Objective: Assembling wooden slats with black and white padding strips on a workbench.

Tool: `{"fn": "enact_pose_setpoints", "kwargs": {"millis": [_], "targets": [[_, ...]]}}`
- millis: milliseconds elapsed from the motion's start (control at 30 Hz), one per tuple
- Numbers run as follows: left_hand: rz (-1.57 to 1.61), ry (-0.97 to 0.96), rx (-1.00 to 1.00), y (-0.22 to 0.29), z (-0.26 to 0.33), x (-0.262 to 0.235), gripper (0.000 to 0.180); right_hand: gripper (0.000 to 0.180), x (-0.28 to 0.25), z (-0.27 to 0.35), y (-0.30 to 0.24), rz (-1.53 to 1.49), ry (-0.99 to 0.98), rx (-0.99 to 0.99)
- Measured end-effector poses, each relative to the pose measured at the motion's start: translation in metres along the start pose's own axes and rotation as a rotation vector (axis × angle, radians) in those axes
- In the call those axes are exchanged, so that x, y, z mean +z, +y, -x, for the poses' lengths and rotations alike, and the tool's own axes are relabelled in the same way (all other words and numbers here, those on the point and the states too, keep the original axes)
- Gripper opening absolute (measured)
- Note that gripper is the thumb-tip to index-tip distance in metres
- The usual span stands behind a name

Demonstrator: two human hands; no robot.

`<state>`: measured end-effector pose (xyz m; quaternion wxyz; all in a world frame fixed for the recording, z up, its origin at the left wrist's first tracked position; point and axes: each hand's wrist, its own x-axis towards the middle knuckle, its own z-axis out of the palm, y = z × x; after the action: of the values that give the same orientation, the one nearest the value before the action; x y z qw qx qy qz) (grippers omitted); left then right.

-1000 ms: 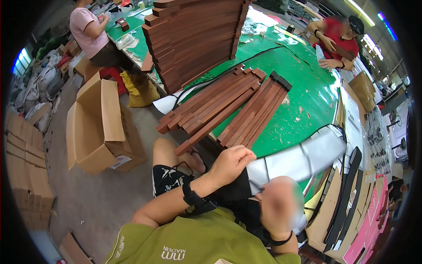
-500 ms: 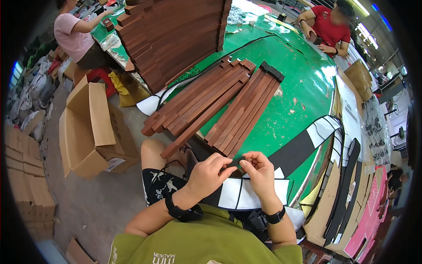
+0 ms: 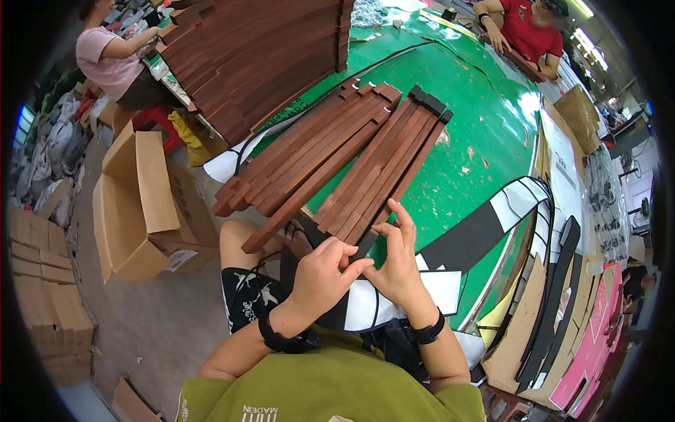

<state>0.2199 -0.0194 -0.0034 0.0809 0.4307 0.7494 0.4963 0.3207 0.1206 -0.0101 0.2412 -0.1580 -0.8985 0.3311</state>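
Several reddish-brown wooden strips (image 3: 383,165) lie side by side on the green table, with black end caps (image 3: 430,104) over their far ends. At the near end of the rightmost strip is a small black end cap (image 3: 365,246). My left hand (image 3: 322,276) is closed on this cap, thumb and fingers pinched. From the other side my right hand (image 3: 399,271) presses its thumb by the cap, its upper fingers raised along the strip's side. My fingers hide part of the cap. Left of this group lies another stack of loose wooden strips (image 3: 309,155).
A tall stack of brown strips (image 3: 260,70) stands at the far left of the green table (image 3: 485,151). Black-and-white sheets (image 3: 467,235) lie to the right. An opened cardboard box (image 3: 151,204) is on the floor at left. Two other people (image 3: 116,60) work across the table.
My right hand has opened from a close pinch, its fingers now raised along the strip. The black cap has moved to the near strip end. The rightmost strip now sits slightly apart.
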Motion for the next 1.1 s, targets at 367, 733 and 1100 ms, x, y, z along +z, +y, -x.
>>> {"fn": "enact_pose_setpoints", "kwargs": {"millis": [367,733,1100], "targets": [[-0.176,0.02,-0.017,0.007,-0.002,0.013,0.028,0.07,-0.003,0.002,0.005,-0.064,0.008,0.0],[-0.187,0.03,-0.023,0.01,-0.004,0.014,0.025,0.074,-0.002,0.004,0.007,-0.043,0.024,-0.039],[-0.215,0.046,0.01,0.008,-0.005,0.016,0.023,0.08,-0.003,0.003,0.006,-0.046,0.018,-0.05]]}}
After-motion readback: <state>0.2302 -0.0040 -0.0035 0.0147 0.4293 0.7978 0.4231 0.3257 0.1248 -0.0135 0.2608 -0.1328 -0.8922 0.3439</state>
